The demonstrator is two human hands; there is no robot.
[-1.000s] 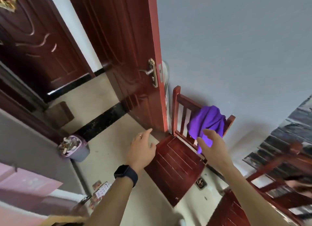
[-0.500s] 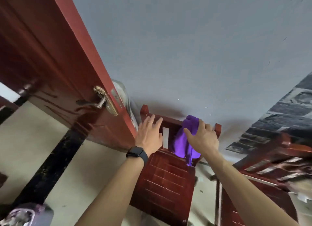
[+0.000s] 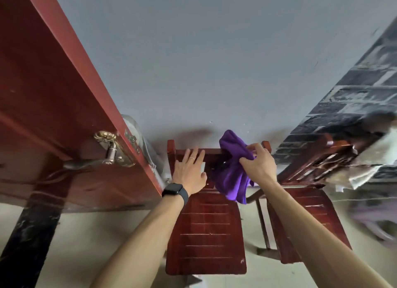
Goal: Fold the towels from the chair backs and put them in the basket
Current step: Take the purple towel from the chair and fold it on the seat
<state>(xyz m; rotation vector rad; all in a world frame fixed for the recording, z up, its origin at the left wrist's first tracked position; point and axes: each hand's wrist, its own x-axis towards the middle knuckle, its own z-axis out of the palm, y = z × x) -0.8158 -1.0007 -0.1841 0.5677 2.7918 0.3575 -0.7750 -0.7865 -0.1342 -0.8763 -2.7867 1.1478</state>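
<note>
Now the right hand (image 3: 258, 165) pinches the purple towel (image 3: 233, 176) bunched over the chair (image 3: 206, 223) back. Left hand (image 3: 190, 171) rests spread flat on that back, beside the towel.

We stand over a chair (image 3: 206, 234) set with its back against the wall (image 3: 214, 62) at our twelve o'clock. A towel (image 3: 233, 169) hangs over the right part of the chair's top rail, draping down in front of the back onto the rear of the seat. Our right hand (image 3: 258, 165) is on the towel at one o'clock; our left hand (image 3: 189, 169) lies at eleven o'clock, before the left part of the chair back, apart from the towel. A door (image 3: 53, 115) stands at ten o'clock, left of the chair. A second chair (image 3: 305, 219) stands just beside the first at two o'clock, with cloths (image 3: 369, 161) over its back.
</note>
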